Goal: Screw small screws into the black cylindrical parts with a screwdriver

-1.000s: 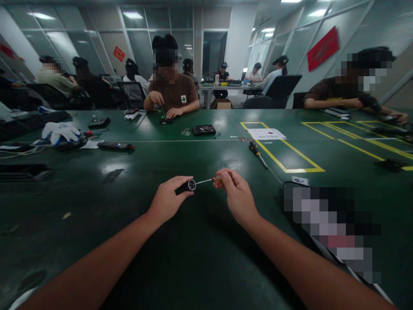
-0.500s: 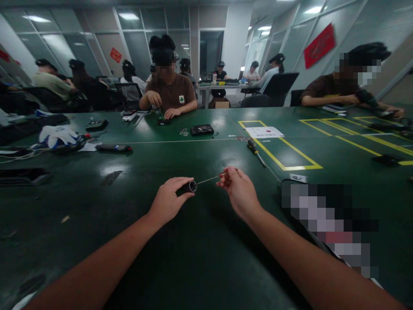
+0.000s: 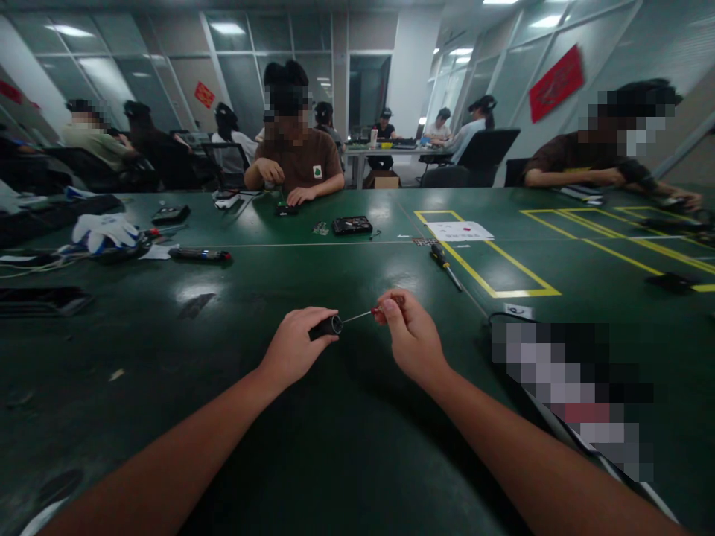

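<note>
Above the green table my left hand (image 3: pixel 296 344) is closed round a short black cylinder (image 3: pixel 325 326), its round open end turned to the right. My right hand (image 3: pixel 412 327) grips a small screwdriver (image 3: pixel 360 316) by its reddish handle, fingers wrapped round it. The thin metal shaft points left, and its tip reaches the open end of the cylinder; whether it touches inside I cannot tell. What the cylinder belongs to is not clear, as my palm hides its far part.
A yellow-and-black screwdriver (image 3: pixel 445 266) lies ahead to the right, near a paper sheet (image 3: pixel 459 231) and yellow tape outlines. A black electric tool (image 3: pixel 199 255) and white gloves (image 3: pixel 105 232) lie left. A black device (image 3: pixel 351 225) sits farther back. Co-workers sit across the table.
My right hand has turned slightly and its grip on the small screwdriver has shifted, showing the handle more. My left hand stays nearly still with the cylinder.
</note>
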`<state>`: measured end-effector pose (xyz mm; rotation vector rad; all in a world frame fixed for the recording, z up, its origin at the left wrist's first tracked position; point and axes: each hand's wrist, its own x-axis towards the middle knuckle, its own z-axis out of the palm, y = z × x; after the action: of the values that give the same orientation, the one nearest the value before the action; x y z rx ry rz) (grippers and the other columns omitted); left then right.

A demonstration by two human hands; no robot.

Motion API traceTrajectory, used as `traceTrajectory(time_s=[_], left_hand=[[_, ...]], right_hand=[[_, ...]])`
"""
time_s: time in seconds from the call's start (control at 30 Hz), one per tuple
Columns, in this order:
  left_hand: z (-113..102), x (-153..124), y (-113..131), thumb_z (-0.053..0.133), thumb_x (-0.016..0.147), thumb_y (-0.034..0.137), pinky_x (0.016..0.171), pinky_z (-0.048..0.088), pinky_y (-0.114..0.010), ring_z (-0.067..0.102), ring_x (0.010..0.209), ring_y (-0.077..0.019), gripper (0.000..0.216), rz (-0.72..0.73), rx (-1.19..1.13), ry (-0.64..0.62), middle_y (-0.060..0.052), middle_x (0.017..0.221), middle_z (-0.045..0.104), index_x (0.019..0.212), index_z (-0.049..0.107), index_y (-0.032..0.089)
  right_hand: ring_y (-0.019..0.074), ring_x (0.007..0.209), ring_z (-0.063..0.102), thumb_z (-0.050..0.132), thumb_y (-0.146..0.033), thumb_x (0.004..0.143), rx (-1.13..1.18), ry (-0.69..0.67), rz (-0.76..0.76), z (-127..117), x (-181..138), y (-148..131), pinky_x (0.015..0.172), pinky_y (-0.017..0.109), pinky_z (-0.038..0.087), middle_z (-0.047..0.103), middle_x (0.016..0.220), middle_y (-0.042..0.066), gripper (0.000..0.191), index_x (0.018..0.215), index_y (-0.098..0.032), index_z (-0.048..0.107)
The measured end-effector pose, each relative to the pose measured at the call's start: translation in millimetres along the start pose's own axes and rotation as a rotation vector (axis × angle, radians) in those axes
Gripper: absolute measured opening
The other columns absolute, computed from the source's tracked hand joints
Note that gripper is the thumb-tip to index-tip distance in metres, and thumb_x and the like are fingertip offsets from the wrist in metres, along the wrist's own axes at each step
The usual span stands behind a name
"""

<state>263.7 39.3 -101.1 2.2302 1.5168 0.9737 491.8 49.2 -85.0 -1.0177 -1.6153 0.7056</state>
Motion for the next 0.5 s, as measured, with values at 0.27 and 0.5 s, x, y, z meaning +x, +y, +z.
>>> traceTrajectory(time_s=[0.27, 0.5], left_hand=[[4.8, 1.2, -1.5, 0.079, 0.084, 0.016, 0.102, 0.049, -0.046, 0.066, 0.116, -0.025, 0.042, 0.026, -0.005, -0.028, -0.005, 0.124, 0.073, 0.124, 0.071, 0.023], [5.2, 2.3, -3.4, 0.076, 0.086, 0.017, 0.105, 0.05, -0.046, 0.065, 0.118, -0.0252, 0.041, 0.001, -0.015, -0.023, -0.006, 0.127, 0.071, 0.126, 0.07, 0.023]], right_hand=[[0.0197, 0.076, 0.07, 0.046, -0.035, 0.105, -0.262, -0.094, -0.127, -4.2, -0.6, -13.1, 0.071, 0.031, 0.048, 0.073, 0.085, 0.004, 0.019, 0.103, -0.022, 0.06], [0.02, 0.078, 0.07, 0.045, -0.031, 0.104, -0.335, -0.086, -0.15, -7.4, 2.1, -13.8, 0.071, 0.031, 0.047, 0.073, 0.086, 0.005, 0.018, 0.1, -0.022, 0.061]])
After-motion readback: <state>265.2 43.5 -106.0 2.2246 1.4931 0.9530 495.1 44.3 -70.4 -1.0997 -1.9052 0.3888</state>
